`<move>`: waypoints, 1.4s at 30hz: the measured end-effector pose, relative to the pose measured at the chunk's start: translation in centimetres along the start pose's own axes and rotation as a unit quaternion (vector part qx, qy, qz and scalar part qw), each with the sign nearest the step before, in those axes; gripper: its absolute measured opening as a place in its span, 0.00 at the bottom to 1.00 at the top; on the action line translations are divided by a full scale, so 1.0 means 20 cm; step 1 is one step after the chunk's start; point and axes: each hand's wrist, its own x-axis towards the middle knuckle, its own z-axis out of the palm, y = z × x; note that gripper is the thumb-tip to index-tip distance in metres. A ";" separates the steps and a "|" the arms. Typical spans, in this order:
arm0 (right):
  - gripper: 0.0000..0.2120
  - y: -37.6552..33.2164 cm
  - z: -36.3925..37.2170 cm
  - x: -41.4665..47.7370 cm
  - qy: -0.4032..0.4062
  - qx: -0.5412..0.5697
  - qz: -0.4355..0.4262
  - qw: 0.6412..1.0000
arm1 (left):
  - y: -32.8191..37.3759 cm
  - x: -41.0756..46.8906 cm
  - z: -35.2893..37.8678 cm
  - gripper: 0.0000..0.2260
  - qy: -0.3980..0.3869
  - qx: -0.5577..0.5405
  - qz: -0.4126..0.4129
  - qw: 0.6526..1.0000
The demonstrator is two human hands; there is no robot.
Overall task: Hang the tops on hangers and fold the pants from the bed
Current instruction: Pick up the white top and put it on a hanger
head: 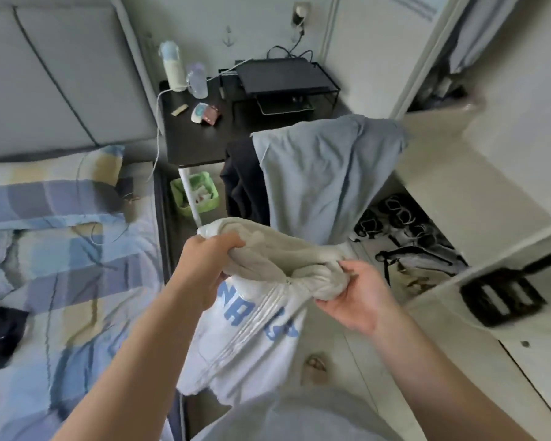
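The person stands between the bed (77, 249) and the open wardrobe (458, 192), holding a white top (252, 332) with blue lettering clear of the mattress and over the floor, so that its body hangs free and can be sorted out; the left hand (209, 262) has its fingers curled tight round a bunch of the cream inner cloth at the upper edge, and the right hand (357, 294), palm up, pinches a second gathered fold between thumb and fingers; the two grips sit close together, which reads as gathering an opening ready to take a hanger, though neither hand holds one; a pale blue garment (325, 173) hangs just beyond the hands with a black garment (244, 183) beside it, and what carries them is hidden; dark hanger-like shapes (407, 224) lie low in the wardrobe, near enough to serve the next step; a dark garment (0, 332) lies on the bed at the far left of the view, probably waiting its turn.
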 end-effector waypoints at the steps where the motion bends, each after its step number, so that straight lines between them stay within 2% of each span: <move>1: 0.22 -0.09 -0.06 0.00 -0.005 0.000 0.000 1.000 | -0.02 0.04 0.11 0.11 -0.008 -0.023 -0.035 0.999; 4: 0.23 -0.35 -0.27 0.01 0.008 -0.040 0.008 0.999 | -0.07 0.14 0.43 0.12 -0.069 -0.051 -0.107 0.991; 7: 0.12 -0.54 -0.50 0.05 0.079 -0.102 0.049 0.990 | -0.11 0.21 0.75 0.19 -0.145 -0.042 -0.151 0.977; 9: 0.09 -0.67 -0.64 0.08 0.135 -0.143 0.072 0.978 | -0.14 0.25 0.96 0.23 -0.183 -0.036 -0.165 0.969; 12: 0.11 -0.93 -0.80 0.10 0.206 -0.093 0.008 0.974 | -0.17 0.34 1.23 0.22 -0.208 -0.031 -0.200 0.957; 14: 0.12 -1.13 -0.86 0.09 0.203 -0.038 -0.047 0.977 | -0.17 0.39 1.39 0.20 -0.250 0.018 -0.209 0.945; 17: 0.10 -1.40 -0.87 0.05 0.157 -0.024 -0.098 0.982 | -0.12 0.48 1.62 0.18 -0.311 0.103 -0.213 0.920; 20: 0.16 -1.64 -0.81 0.01 0.115 -0.012 -0.155 0.981 | 0.00 0.60 1.82 0.12 -0.368 0.172 -0.178 0.896; 24: 0.16 -1.95 -0.67 -0.04 0.106 0.012 -0.246 0.964 | 0.23 0.77 2.08 0.11 -0.408 0.212 -0.131 0.878; 28: 0.16 -2.27 -0.48 -0.08 0.136 0.007 -0.331 0.934 | 0.48 0.93 2.36 0.08 -0.402 0.222 -0.059 0.886; 34: 0.14 -2.75 -0.20 -0.20 0.146 -0.005 -0.476 0.867 | 0.92 1.05 2.86 0.08 -0.380 0.216 0.080 0.896; 39: 0.06 -3.10 0.02 -0.31 0.186 -0.007 -0.577 0.795 | 1.35 1.08 3.27 0.12 -0.468 0.250 0.141 0.836; 42: 0.04 -3.31 0.14 -0.40 0.212 -0.005 -0.622 0.754 | 1.60 1.03 3.52 0.14 -0.465 0.255 0.194 0.825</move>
